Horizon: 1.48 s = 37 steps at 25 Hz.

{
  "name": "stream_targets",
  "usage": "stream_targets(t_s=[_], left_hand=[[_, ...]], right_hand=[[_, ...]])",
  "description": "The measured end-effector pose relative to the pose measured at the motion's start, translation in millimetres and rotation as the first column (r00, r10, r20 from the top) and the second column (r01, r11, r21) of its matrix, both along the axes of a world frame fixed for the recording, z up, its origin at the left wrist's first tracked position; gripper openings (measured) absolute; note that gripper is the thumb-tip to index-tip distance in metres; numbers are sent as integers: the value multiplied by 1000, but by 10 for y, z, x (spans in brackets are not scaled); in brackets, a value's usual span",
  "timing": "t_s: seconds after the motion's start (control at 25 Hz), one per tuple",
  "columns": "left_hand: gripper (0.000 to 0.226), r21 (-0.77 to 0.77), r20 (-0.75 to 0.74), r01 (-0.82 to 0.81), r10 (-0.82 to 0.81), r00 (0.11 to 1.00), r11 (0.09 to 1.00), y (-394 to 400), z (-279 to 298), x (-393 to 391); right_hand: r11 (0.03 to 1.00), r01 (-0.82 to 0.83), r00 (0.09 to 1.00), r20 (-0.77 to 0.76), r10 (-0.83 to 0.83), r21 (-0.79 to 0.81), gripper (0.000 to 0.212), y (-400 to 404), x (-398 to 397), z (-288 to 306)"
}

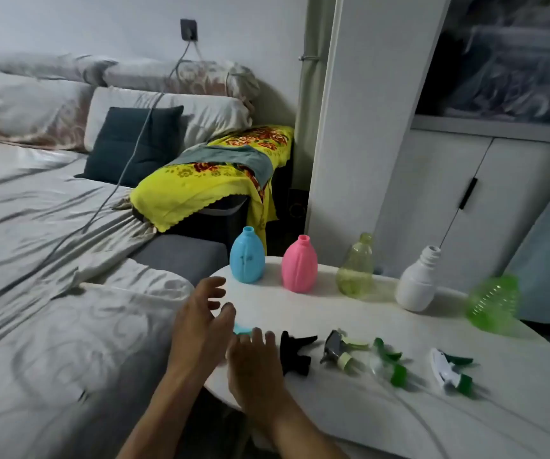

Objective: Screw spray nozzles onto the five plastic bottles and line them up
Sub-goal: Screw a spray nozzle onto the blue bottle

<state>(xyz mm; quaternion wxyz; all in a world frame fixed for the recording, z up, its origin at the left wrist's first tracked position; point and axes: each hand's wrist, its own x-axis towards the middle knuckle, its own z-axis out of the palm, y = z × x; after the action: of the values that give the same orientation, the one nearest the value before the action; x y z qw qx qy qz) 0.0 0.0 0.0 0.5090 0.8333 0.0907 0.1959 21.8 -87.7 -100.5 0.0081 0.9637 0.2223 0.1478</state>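
Note:
Uncapped bottles stand in a row on the white table (pixel 465 409): blue bottle (pixel 247 256), pink bottle (pixel 299 265), clear yellow-green bottle (pixel 356 268), white bottle (pixel 417 281), ribbed green bottle (pixel 493 304). Nozzles lie in front: a light-blue nozzle (pixel 242 328) mostly hidden by my hands, a black nozzle (pixel 295 352), a grey nozzle (pixel 341 349), a clear-green nozzle (pixel 387 361), a white-green nozzle (pixel 452 372). My left hand (pixel 200 323) and right hand (pixel 253 362) hover over the light-blue nozzle with fingers spread.
A bed with grey sheets (pixel 51 260) lies to the left of the table. A yellow flowered cloth (pixel 214 173) covers a dark stand behind the blue bottle. White cabinets (pixel 465 193) stand behind the table on the right.

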Motion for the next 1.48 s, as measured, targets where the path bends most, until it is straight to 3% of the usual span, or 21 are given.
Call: stream_targets(t_s=[0.08,0.16,0.2,0.24,0.28,0.36,0.48,0.64,0.8,0.88,1.0,1.08,1.2,1.28,1.36,1.48], left_hand=[[43,10,-5,-27,27,1000,1000,-24,-29,33],[43,10,7,-4,4,1000,1000,-44,-33,133],[43,-16,37,-12,13,999,1000,-28,-31,241],[42,-53,69,-37,40,997,998,1,-32,377],[42,-88,103,-75,84,991,993,46,-36,548],[45,-57,116,-113,119,986,992,85,-59,921],[76,144,2,-69,70,998,987,2,-249,1528],[119,95,-155,-68,83,984,993,-82,-611,2159],[102,-127,-146,-38,19,989,991,-16,-883,2333],[95,-118,-145,-18,0,989,993,-7,-864,2264],[93,16,-32,7,-6,999,1000,-76,-605,2002],[95,215,73,45,-62,995,976,-178,-358,1676],[96,568,191,42,-181,965,822,-390,-110,1057],[95,722,232,-26,-207,950,691,-528,-32,698],[97,785,229,-63,-195,954,616,-629,-13,490],[98,791,187,-41,-177,966,610,-716,-54,387]], right_hand=[[993,-2,1000,-21,4,116,29,-49,-29,88],[928,39,996,-87,-7,370,24,-163,-45,361],[832,90,992,-122,-27,547,22,-261,-10,513],[671,180,978,-206,-42,720,21,-421,33,681],[450,254,960,-278,-11,856,22,-624,86,838],[61,332,933,-338,121,941,29,-1095,131,1089],[-101,333,930,-309,200,938,38,-1750,38,1219],[-169,322,934,-285,214,931,41,-2166,-23,944],[-248,324,938,-275,211,913,40,-2223,-6,815],[-287,330,938,-279,205,899,39,-2273,34,822],[-314,323,946,-293,140,893,40,-2408,25,871],[-299,256,967,-241,86,919,46,-2499,-16,943],[-272,139,990,-141,13,952,64,-2608,-82,1096],[-226,87,995,-96,-26,970,74,-2651,-114,1183],[-202,65,997,-70,-21,977,78,-2669,-130,1238],[-180,47,999,-44,23,983,78,-2677,-148,1252]])
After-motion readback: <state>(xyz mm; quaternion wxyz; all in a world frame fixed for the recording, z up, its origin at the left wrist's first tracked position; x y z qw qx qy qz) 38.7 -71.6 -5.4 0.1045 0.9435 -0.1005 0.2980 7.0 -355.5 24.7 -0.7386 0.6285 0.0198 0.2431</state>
